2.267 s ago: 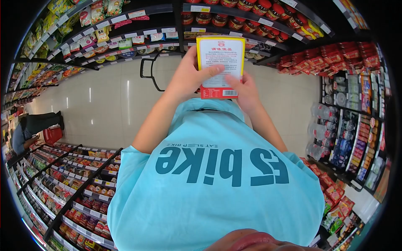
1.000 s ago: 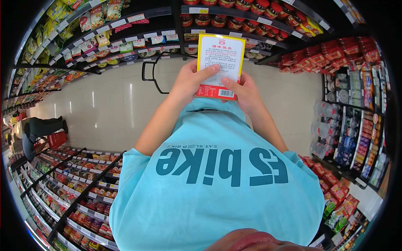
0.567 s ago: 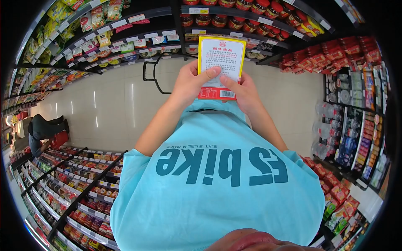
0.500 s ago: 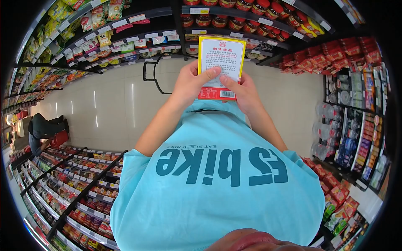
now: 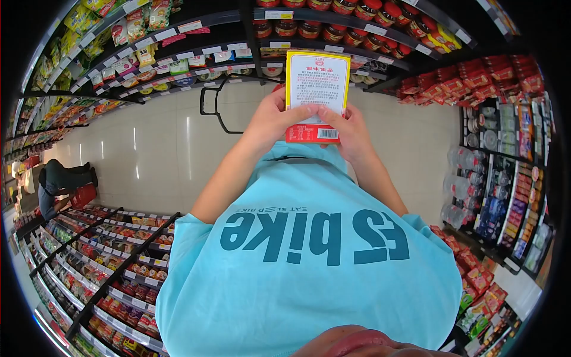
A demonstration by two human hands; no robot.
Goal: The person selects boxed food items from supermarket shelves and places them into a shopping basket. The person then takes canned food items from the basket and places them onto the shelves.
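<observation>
A flat seasoning packet (image 5: 317,77) with a yellow border, white printed panel and red lower band is held up in front of my chest. Its printed back, with a barcode near the bottom, faces me. My left hand (image 5: 270,121) grips the left edge, thumb lying across the panel. On the opposite edge my right hand (image 5: 352,130) is closed around the packet, its thumb also on the front. The two thumb tips almost meet below the text. The fingers behind the packet are mostly hidden.
A black looped handle (image 5: 221,110) stands out over the tiled floor (image 5: 160,140). Shelves of jars (image 5: 351,38) and bagged goods (image 5: 143,56) run ahead. Red packages (image 5: 476,80) hang at right, near large clear bottles (image 5: 461,184). Another person (image 5: 62,181) bends down far left.
My left thumb has slid down the panel, uncovering more of the print, and now lies close to the right thumb. The packet has shifted slightly to the right.
</observation>
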